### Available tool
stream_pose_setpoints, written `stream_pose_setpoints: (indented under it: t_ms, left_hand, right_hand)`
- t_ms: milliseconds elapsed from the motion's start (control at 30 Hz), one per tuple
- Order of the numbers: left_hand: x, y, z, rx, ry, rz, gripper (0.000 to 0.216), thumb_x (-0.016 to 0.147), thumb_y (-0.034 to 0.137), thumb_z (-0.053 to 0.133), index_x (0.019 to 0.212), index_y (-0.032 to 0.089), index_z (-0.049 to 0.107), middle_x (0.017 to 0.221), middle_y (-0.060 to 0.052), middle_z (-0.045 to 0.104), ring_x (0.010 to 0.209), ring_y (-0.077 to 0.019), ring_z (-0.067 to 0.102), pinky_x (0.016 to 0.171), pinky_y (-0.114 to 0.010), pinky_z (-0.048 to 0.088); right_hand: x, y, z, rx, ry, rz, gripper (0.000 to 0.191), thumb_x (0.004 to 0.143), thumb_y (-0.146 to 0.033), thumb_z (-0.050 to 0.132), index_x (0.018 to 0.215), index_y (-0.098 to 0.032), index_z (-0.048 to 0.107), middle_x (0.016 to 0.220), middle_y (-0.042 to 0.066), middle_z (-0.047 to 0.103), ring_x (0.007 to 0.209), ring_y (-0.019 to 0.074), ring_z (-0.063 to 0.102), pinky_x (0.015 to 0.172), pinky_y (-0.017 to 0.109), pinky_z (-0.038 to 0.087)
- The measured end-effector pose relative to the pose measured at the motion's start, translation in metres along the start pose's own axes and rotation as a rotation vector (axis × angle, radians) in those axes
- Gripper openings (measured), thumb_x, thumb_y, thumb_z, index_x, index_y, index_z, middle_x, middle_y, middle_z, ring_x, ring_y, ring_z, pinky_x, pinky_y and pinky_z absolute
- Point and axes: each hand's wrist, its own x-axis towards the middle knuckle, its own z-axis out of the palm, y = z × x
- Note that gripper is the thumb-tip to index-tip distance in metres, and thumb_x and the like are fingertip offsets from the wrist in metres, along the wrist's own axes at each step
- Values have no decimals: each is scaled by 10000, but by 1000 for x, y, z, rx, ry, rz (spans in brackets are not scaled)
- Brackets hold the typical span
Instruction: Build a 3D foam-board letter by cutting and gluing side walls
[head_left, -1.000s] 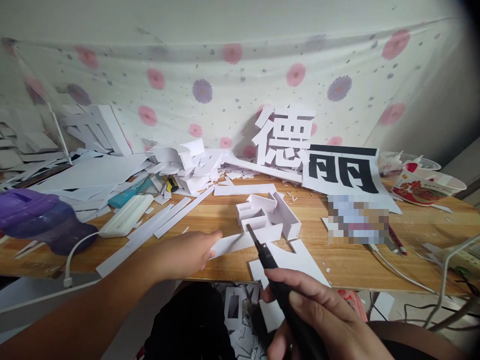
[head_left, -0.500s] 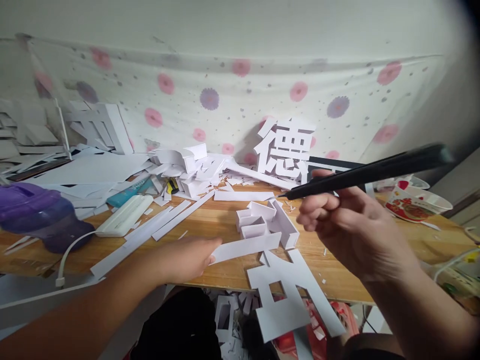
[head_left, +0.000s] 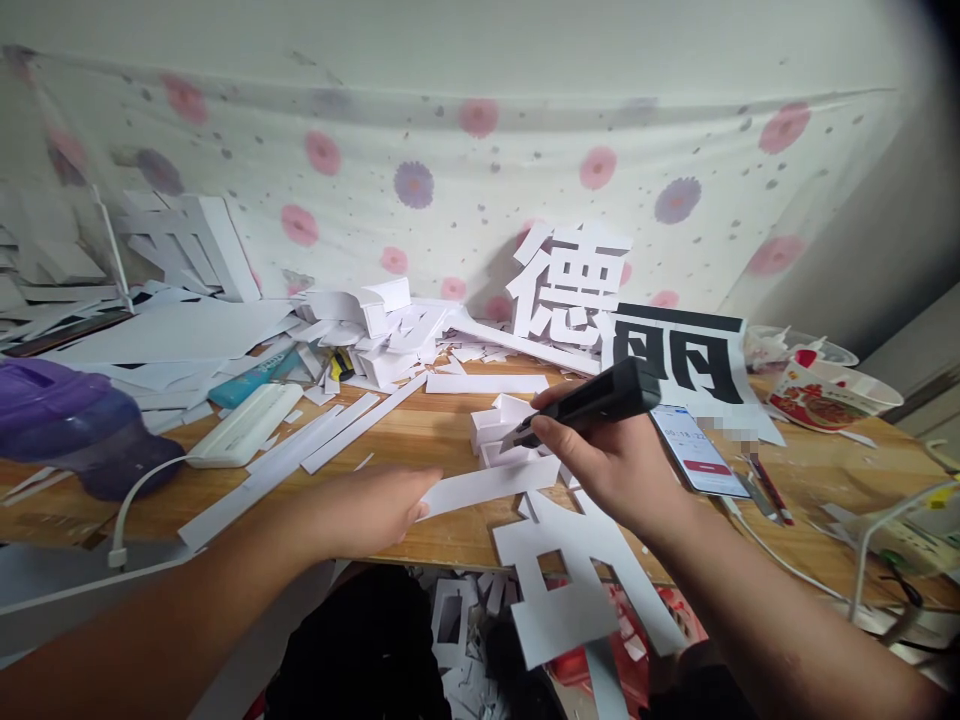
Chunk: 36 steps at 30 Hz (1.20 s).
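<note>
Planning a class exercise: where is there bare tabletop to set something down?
Bare wood shows between the rightmost diagonal strip, the left hand and the walled white form, and in front of the printed bowl. The back left is crowded with white offcuts.

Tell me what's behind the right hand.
Past the right hand and its black tool, part of the white walled piece shows; whatever they cover there cannot be seen.
</note>
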Motion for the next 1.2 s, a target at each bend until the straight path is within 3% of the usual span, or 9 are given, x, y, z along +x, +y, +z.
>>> stream_pose_setpoints:
  t_ms: [233, 567, 800, 967, 1200]
  left_hand:
    - [5, -10, 5, -14, -9, -12, 431, 896, 353, 347, 1279, 238, 508, 803, -70, 685, 632, -208, 633, 546, -274, 389]
    - [6, -4, 2, 50, -7, -15, 437, 872, 334, 378, 1260, 206, 533, 839, -94, 694, 653, -215, 633, 606, -289, 429]
    - [6, -10, 7, -23, 8, -23, 460, 885, 352, 369, 1317, 259, 496, 828, -74, 694, 642, -218, 630, 620, -302, 436]
    - [4, -9, 8, -27, 32, -11, 416, 860, 317, 407, 1252, 250, 529, 815, -73, 690, 650, -215, 629, 621, -294, 429]
    - [2, -5, 7, 9, 44, 25, 251, 852, 295, 393, 1021, 226, 565, 722, -38, 657, 607, -192, 599, 556, -262, 367]
  right_hand:
    - [0, 0, 13, -99, -80, -46, 103, 846, -289, 589, 871, -189, 596, 879, 56, 687, 786, 205, 660, 673, 329, 519]
    - [-2, -10, 12, -122, -107, -93, 104, 847, -296, 565, 836, -193, 579, 812, 47, 673, 725, 191, 651, 637, 308, 499]
    - [-5, -16, 12, -208, -114, -166, 106, 854, -276, 523, 856, -192, 586, 794, 51, 670, 736, 197, 639, 648, 315, 482]
    - [-23, -20, 9, -211, -225, -129, 150, 805, -252, 542, 938, -193, 576, 630, -12, 609, 508, 128, 536, 553, 273, 442]
    - [-68, -6, 10, -487, -378, -344, 292, 748, -145, 553, 1038, -171, 552, 720, 19, 630, 593, 165, 557, 558, 290, 394]
